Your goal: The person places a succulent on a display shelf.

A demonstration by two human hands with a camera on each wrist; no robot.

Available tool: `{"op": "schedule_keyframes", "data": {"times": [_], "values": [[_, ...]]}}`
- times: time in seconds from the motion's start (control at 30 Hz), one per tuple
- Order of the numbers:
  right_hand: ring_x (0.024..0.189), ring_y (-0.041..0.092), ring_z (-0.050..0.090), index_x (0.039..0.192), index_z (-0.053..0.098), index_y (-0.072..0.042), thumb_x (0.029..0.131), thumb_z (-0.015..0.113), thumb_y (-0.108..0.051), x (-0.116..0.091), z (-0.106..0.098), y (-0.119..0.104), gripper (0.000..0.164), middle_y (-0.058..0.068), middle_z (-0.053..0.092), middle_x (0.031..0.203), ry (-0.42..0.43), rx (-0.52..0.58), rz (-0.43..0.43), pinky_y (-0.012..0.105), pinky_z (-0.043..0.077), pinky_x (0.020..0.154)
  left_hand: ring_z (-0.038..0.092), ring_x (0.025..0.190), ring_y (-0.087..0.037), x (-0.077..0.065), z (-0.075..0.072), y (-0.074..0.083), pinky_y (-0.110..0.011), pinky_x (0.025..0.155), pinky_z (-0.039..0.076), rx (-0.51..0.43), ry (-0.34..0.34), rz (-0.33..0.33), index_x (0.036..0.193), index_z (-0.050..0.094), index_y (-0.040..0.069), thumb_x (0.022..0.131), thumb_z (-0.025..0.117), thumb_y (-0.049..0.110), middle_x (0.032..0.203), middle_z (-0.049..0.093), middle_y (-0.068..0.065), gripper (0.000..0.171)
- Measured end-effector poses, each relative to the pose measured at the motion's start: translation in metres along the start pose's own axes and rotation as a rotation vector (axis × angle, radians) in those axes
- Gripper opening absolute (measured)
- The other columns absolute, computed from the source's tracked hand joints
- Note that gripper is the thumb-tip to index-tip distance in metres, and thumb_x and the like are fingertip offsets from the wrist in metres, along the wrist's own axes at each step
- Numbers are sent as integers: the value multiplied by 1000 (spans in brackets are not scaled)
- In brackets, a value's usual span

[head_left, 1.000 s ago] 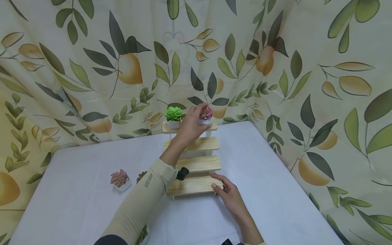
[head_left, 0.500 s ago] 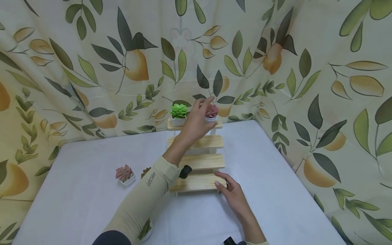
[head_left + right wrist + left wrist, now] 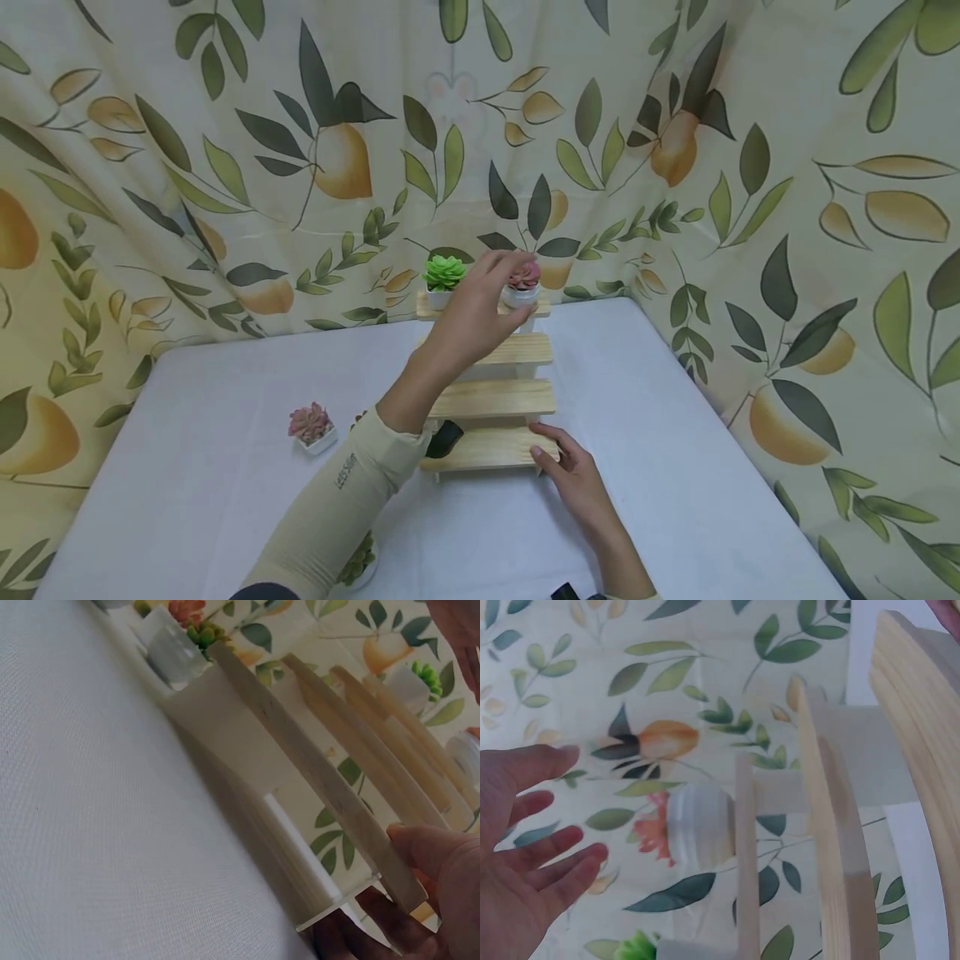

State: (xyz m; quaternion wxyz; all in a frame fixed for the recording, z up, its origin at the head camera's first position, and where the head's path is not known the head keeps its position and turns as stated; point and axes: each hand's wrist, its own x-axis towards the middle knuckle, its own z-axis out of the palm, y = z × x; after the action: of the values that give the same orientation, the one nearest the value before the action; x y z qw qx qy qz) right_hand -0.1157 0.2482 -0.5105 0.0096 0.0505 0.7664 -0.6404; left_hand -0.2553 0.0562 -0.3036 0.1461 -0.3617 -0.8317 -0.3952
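Note:
My left hand (image 3: 476,312) is beside the pink succulent (image 3: 525,277) on the top tier of a stepped wooden stand (image 3: 491,398). The left wrist view shows its fingers spread and apart from the plant's round, ribbed white pot (image 3: 701,826). To the left on that same tier stands a bright green succulent (image 3: 445,272) in a white pot, partly covered by the hand in the head view. At the lowest board's right end, my right hand (image 3: 576,468) grips the stand, thumb (image 3: 427,844) against the board and fingers curled underneath.
On the white-covered table (image 3: 225,467), left of the stand, sits another pink succulent (image 3: 310,423) in a square white pot. A brownish plant (image 3: 358,418) and a green potted succulent (image 3: 360,560) are mostly hidden by the left sleeve. A leaf-and-fruit patterned curtain (image 3: 660,108) hangs close behind.
My left hand has come away from the pink succulent's pot, leaving it on the top tier. The right hand keeps its hold on the lowest board. The head view has shifted slightly.

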Motion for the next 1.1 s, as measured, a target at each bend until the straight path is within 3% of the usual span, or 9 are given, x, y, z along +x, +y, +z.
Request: {"op": "schedule_keyframes", "data": {"times": [0.17,0.4,0.57,0.9,1.1], "values": [[152,27,27,140,63,-14,99,72,-33,-1,0,0,46,4,52,152,1,-4,4,44,33,116,54,128,-21,-27,-17,-1,-35,106,46,24,-42,68,144,57,9,92,81,11,137,56,-8,58],[148,26,35,140,62,-10,100,71,-23,-4,1,-1,43,8,49,154,10,23,5,32,41,110,56,127,-21,-70,-34,-6,-40,101,51,66,-117,41,142,59,13,93,80,14,139,55,-2,54],[149,25,33,140,62,-9,100,71,-23,-3,3,-1,43,9,46,157,5,36,-9,21,41,106,57,127,-22,-102,-48,-15,-44,99,52,114,-158,-34,140,61,15,93,80,17,140,56,-2,51],[152,26,26,141,62,-14,100,72,-29,0,8,-1,45,6,47,156,21,2,24,42,33,115,58,125,-19,-169,-65,-39,-43,97,54,45,-267,-182,136,64,16,95,78,18,137,58,3,43],[153,25,24,142,61,-15,100,71,-30,0,6,-1,45,5,46,156,13,-2,22,31,38,110,60,122,-17,-208,-70,-52,-44,99,52,-7,-248,-258,132,64,23,97,76,17,132,61,9,37]]}}
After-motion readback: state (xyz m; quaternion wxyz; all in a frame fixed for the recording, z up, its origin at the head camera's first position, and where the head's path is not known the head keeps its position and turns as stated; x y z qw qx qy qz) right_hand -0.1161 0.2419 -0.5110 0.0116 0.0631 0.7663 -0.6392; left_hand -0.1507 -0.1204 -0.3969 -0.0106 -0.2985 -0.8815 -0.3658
